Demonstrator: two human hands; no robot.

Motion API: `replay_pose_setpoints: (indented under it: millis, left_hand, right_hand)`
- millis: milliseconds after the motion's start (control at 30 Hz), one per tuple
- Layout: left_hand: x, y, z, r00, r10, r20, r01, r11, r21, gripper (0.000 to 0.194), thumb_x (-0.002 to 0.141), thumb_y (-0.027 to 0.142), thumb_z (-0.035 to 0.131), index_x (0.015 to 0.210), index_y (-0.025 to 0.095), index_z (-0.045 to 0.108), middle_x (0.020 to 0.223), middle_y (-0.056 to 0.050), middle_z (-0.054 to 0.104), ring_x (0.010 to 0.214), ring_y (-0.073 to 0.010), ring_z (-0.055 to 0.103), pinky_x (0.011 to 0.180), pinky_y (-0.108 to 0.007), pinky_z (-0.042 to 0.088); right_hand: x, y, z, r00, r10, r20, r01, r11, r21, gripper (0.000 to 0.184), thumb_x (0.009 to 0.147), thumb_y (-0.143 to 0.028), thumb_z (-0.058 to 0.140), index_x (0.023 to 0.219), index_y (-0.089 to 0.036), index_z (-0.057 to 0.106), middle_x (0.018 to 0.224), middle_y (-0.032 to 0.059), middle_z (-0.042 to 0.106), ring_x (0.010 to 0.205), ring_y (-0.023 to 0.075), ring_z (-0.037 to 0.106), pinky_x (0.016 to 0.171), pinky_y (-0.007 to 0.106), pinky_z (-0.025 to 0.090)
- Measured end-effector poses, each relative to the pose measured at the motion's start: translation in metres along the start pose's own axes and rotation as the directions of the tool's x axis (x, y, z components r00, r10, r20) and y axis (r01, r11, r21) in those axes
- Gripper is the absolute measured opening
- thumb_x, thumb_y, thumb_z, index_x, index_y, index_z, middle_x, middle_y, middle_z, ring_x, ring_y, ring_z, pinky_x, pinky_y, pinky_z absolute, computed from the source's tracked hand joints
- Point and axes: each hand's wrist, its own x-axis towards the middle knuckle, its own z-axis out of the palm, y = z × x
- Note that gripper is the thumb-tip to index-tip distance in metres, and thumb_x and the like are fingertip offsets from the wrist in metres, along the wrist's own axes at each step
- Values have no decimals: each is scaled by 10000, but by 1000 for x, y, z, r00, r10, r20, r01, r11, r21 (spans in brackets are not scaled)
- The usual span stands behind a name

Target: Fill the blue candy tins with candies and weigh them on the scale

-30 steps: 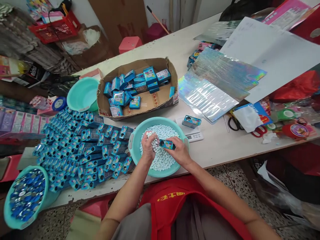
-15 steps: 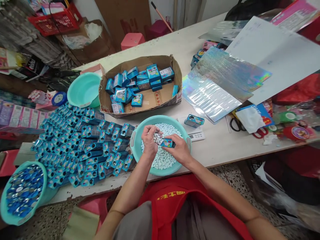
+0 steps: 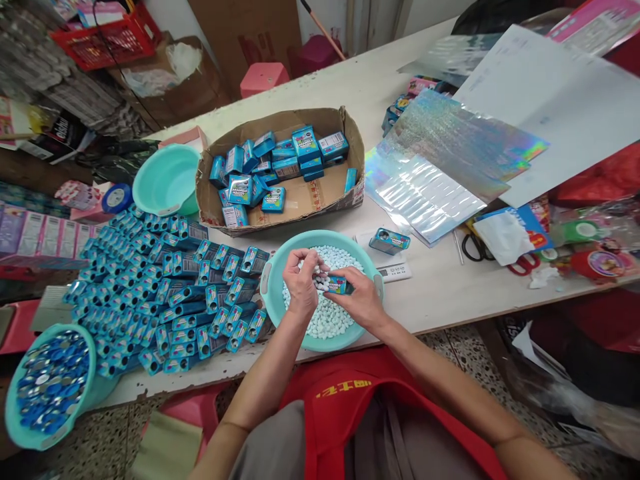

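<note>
Over bowl point(image 3: 273, 281): our left hand point(image 3: 302, 285) cups candies point(image 3: 321, 283), right hand point(image 3: 361, 299) pinches tin point(image 3: 337, 285); slack grip could spill candies.

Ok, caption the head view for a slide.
Left hand holds small pale pellets beside a blue rectangular box in the right hand, above a turquoise basin.

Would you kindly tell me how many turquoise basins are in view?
3: the pellet basin below the left hand and right hand; the plain basin left of the cardboard box; the disc-filled basin at lower left. More may be hidden.
</note>
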Motion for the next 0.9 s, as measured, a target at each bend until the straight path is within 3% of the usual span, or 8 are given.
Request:
replay_pose_setpoints:
  millis: [200,300,433,533,733,900]
  left_hand:
    - [6,0,0,999,-52,8,52,998,-32,308,704,411,694,696,171,502,586,42,505,427,-44,452,361,-160,251]
    - [13,-2,-9,996,-88,-27,88,996,15,314,698,427,692,694,168,515,595,33,517,444,-50,468,368,-161,266]
    - [16,-12,-30,955,-297,6,291,940,178,295,643,383,721,689,150,546,617,15,554,440,-48,468,360,-152,265]
    - [12,-17,-40,918,-396,-23,396,915,79,338,603,390,741,712,146,534,579,41,511,392,-27,409,332,-140,189]
    - [7,-8,-30,960,-260,-101,246,960,-134,394,646,479,720,729,149,520,556,50,482,380,-28,418,326,-147,205]
    - [-2,-9,-18,987,-110,-117,97,989,-113,388,702,501,681,683,161,494,541,52,469,382,-27,407,348,-154,259]
  right_hand:
    - [1,1,-1,1000,24,3,-24,999,37,294,679,-240,747,957,-228,652,896,36,646,876,219,604,780,354,477]
    - [-2,5,-5,998,65,-26,-62,993,103,289,676,-273,750,945,-223,658,906,38,643,881,214,603,797,355,479]
    - [-7,14,-12,987,157,-18,-150,967,208,339,638,-334,780,937,-220,669,926,31,645,880,208,601,821,359,475]
    - [-9,22,-11,972,236,20,-229,914,334,417,608,-392,793,958,-207,662,868,16,648,795,191,608,764,346,490]
    - [-7,28,5,990,131,60,-143,946,289,382,611,-384,791,933,-215,673,934,33,646,902,208,601,851,370,463]
    - [-6,22,13,994,104,33,-108,973,204,316,657,-334,754,939,-223,662,928,38,641,905,214,599,841,377,467]
